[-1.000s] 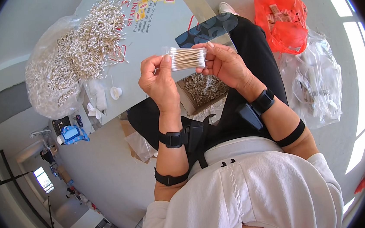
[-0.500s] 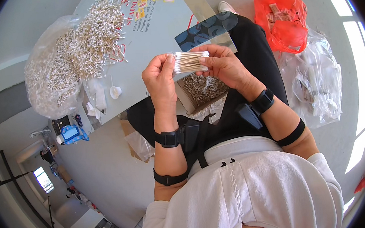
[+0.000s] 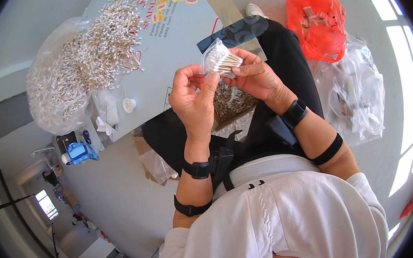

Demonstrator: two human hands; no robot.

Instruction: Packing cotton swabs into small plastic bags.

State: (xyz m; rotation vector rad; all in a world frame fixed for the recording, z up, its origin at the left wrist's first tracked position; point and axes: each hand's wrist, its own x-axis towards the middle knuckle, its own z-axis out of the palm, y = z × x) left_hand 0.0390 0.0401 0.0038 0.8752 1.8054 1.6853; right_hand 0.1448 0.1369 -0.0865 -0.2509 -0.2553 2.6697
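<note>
The left hand (image 3: 194,98) and right hand (image 3: 257,78) hold cotton-tipped swabs (image 3: 221,60) in clear plastic (image 3: 204,63).

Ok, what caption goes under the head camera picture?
Right hand pinches a clear bag of cotton swabs, left hand touching it, above a box of loose swabs.

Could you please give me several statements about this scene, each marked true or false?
1. The right hand holds a clear packet of cotton swabs beside the left hand. True.
2. The cardboard box below the hands is empty. False: the cardboard box holds loose swabs.
3. The large swab heap lies right of the hands. False: the large swab heap is left.
4. The left wrist strap and right wrist strap are both black. True.
5. The red plastic bag is to the right of the hands. True.
</note>
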